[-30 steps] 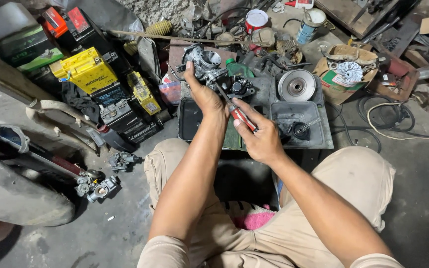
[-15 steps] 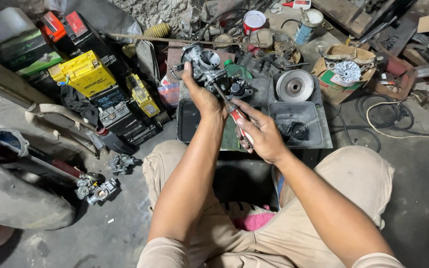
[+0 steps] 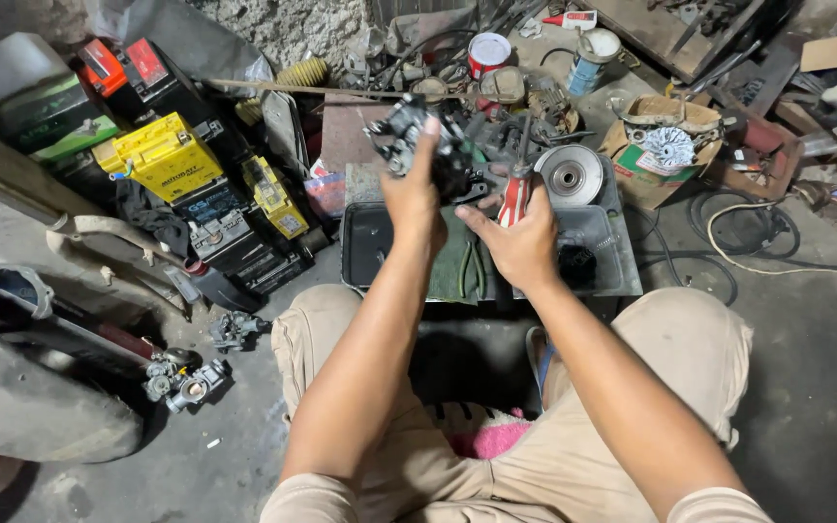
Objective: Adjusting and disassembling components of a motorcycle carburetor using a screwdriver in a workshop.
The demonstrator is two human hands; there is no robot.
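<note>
At about 9 o'clock sits a yellow box-shaped battery (image 3: 160,155) on the floor, with black batteries (image 3: 230,237) just beside it. Lower, near 8 o'clock, small metal parts (image 3: 186,380) lie on the grey floor.

Near the middle, toward 12 o'clock, the left hand (image 3: 411,199) is closed tight around a dark metal engine part (image 3: 417,136) and holds it up. The part sits above the far edge of a black tray (image 3: 365,247). Green pliers (image 3: 472,263) lie in the tray, below the two hands.

Just to the right, the right hand (image 3: 520,247) is wrapped around a screwdriver (image 3: 515,194) with a red and white handle. Its tip points up, close by the engine part.

At 1 o'clock a round silver disc (image 3: 573,174) rests next to the screwdriver. Farther right, at 2 o'clock, a cardboard box (image 3: 643,160) holds a shiny metal piece.
</note>
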